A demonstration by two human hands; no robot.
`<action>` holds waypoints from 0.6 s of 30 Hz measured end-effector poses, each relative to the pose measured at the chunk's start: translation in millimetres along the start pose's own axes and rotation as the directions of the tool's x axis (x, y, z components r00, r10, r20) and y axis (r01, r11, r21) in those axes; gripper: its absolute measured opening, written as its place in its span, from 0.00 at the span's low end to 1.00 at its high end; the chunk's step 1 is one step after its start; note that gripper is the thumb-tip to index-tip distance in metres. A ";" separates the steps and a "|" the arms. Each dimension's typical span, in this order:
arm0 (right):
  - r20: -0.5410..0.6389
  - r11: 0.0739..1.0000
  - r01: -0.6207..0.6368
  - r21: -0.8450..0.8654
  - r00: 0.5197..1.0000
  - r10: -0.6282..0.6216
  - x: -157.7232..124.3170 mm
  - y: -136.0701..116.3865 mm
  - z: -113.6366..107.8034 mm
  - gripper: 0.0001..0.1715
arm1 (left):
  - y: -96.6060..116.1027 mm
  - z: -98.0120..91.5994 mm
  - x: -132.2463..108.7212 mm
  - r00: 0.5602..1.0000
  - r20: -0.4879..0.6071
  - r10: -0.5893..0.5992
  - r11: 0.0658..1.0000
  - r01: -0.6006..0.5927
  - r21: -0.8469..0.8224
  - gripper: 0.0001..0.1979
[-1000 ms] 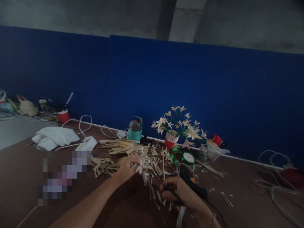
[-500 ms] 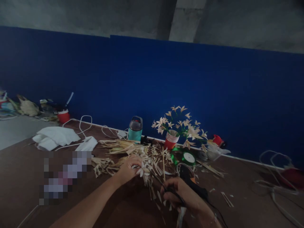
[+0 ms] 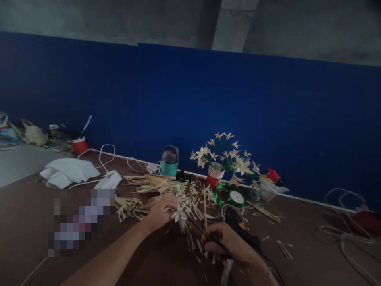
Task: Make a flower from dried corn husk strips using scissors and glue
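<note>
Pinched in my left hand is a pale husk flower, its petals spread toward the right. My right hand is wrapped round the dark handles of a pair of scissors, whose blades point up and left at the flower; whether they touch a petal I cannot tell. Under and behind both hands lies a heap of dried husk strips and cut petals. Just right of my right hand rests a black glue gun. A thin wooden stick stands out of the heap between the hands.
Behind the heap, red paper cups hold finished flowers. A green ribbon roll sits beside them, and a teal bottle stands by the blue partition. White cloth and cables lie left; more cable lies right.
Very little differs. Both hands keep their places with the flower and the scissors, and the view has shifted very slightly.
</note>
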State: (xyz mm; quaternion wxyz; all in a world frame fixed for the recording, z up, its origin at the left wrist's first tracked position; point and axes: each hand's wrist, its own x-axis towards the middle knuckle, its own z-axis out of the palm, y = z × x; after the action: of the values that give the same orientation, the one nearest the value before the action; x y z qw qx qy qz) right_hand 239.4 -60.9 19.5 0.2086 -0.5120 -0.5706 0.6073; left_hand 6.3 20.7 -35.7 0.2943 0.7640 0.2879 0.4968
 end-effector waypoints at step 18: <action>-0.060 0.999 -0.021 -0.041 0.998 0.018 2.0 -1.7 -0.1 0.14 | 2.5 -0.9 1.3 0.996 -0.054 -0.073 0.997 0.072 -0.012 0.06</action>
State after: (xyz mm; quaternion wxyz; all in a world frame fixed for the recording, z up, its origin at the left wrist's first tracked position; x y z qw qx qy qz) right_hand 238.1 -58.7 20.2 0.2089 -0.5398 -0.5717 0.5815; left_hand 6.2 20.2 -32.8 0.3080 0.7378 0.3208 0.5077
